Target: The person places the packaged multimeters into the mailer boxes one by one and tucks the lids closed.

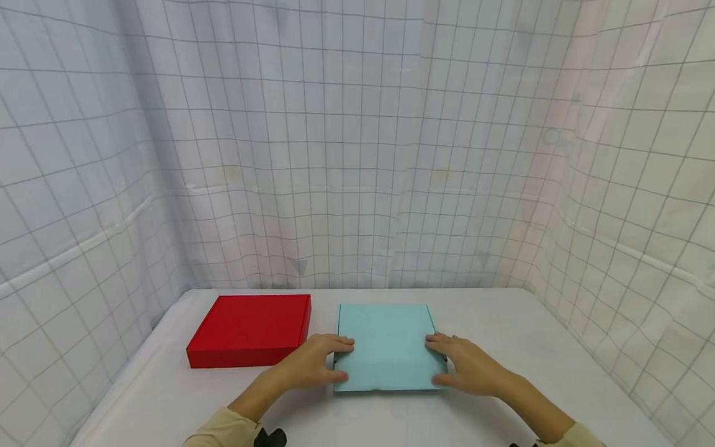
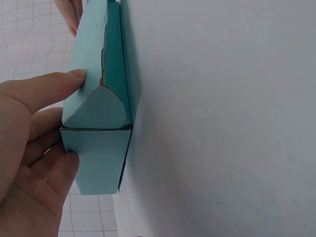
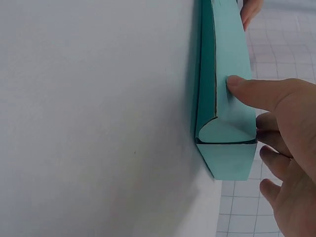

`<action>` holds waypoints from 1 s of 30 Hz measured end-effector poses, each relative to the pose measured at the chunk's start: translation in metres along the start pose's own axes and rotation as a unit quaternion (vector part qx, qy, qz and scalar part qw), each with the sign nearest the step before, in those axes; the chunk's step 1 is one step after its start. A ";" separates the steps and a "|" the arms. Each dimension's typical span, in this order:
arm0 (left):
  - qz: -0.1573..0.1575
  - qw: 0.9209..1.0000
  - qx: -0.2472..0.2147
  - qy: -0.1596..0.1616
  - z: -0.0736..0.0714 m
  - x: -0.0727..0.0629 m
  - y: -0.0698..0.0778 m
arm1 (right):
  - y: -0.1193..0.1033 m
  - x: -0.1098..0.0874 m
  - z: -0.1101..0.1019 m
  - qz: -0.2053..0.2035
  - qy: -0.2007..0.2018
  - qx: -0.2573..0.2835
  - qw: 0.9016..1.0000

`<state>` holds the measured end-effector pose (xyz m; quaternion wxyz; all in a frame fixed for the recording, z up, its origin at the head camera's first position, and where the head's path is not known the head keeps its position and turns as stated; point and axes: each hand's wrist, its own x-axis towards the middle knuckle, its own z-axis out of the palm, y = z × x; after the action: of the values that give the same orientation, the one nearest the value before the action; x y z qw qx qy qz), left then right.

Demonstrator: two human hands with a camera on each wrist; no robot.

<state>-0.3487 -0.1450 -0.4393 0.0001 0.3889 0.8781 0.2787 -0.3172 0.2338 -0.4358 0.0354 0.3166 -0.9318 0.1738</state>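
A light blue cardboard box (image 1: 385,347) lies flat on the white table, its lid down. At its left side my left hand (image 1: 314,360) grips the near corner, with the thumb (image 2: 64,86) on the front part and the other fingers along the side. My right hand (image 1: 469,366) holds the opposite corner the same way, its thumb (image 3: 256,91) pressing the light blue cardboard. Both wrist views show a front flap with a rounded end, and a darker strip of the box (image 2: 116,54) beside it. The box's underside is hidden.
To the left of the light blue box lies a red box (image 1: 251,326), lid down, close to my left hand. The white table (image 1: 391,422) is bounded by a white gridded curtain (image 1: 357,155) at the back and both sides.
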 end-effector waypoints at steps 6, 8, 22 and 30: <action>-0.006 1.000 -0.009 -0.012 -0.003 0.001 0.001 | 0.002 0.007 0.001 -0.040 -0.009 0.016 0.999; -0.004 1.000 -0.015 -0.013 -0.003 0.001 0.000 | 0.002 0.009 0.001 -0.049 -0.014 0.029 0.998; -0.003 0.999 -0.039 -0.003 0.002 0.002 -0.004 | 0.004 0.012 0.003 -0.031 -0.013 0.075 0.997; -0.003 0.999 -0.034 0.001 0.002 0.002 -0.005 | 0.001 0.015 0.002 -0.020 -0.012 0.083 0.996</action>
<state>-0.3525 -0.1454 -0.4428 0.0131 0.3858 0.8694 0.3085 -0.3298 0.2256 -0.4355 0.0011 0.3396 -0.9080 0.2455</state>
